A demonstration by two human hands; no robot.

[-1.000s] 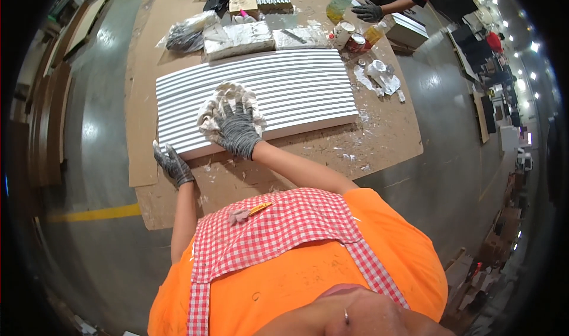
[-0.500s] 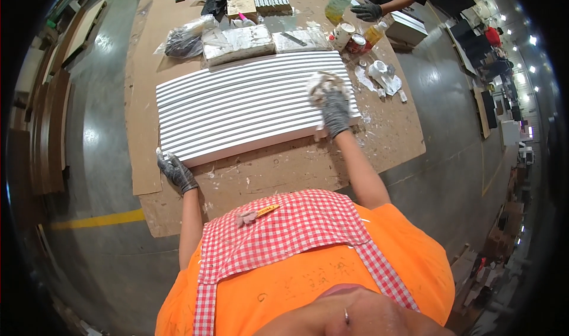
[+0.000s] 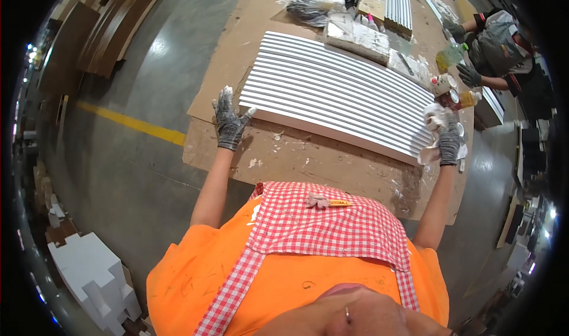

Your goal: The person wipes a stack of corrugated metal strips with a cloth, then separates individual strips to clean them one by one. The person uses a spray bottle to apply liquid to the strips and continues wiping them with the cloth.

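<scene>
Provisionally listed as unfinished: one white ribbed panel, lying flat on one cardboard-covered table, its near long edge toward the person, between the two gloved hands. The job in hand was judged to be a wipe-down; the ribs looked evenly white along their length, but which of them had been wiped, and which remained, could not be told. Rags, one: off-white, bunched, at the panel's right end. Hands, two, both in grey gloves: the right hand lay against the rag, its fingers partly hidden, so whether they pinched the cloth or merely pressed it could not be told; the left hand stood at the near left corner, fingers spread well apart, gripping nothing. Beyond the panel: two white-crusted blocks, end to end; one clear plastic bag with dark contents; one further ribbed piece, narrower in view. Toward the right: two bottles, one green-capped, one amber; at least two cans, close together. Co-workers, one, across the table, likewise gloved.
</scene>
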